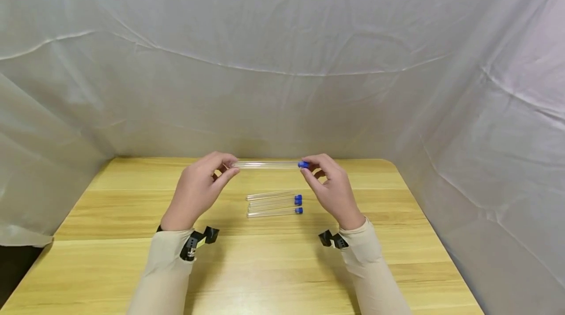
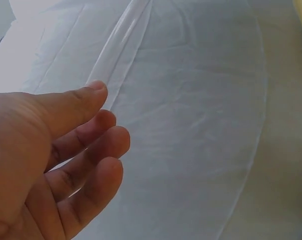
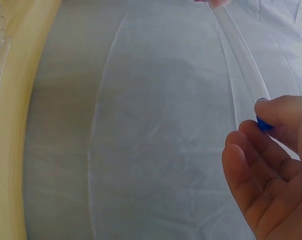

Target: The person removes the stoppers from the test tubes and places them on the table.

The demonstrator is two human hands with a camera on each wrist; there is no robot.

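Observation:
A clear test tube (image 1: 267, 164) with a blue cap (image 1: 302, 164) is held level above the wooden table (image 1: 110, 256). My left hand (image 1: 200, 185) pinches its closed end between thumb and fingertips. My right hand (image 1: 328, 182) pinches the blue cap (image 3: 262, 122) end. In the left wrist view the tube (image 2: 121, 42) runs up and away from my thumb (image 2: 75, 102). In the right wrist view the tube (image 3: 239, 50) stretches away from my fingers (image 3: 286, 112). Three more capped tubes (image 1: 273, 203) lie side by side on the table below, caps to the right.
White sheeting (image 1: 282, 60) walls in the table at the back and on both sides. The table's right edge (image 1: 441, 256) and rounded far right corner show. Small black camera mounts (image 1: 198, 241) sit on both wrists.

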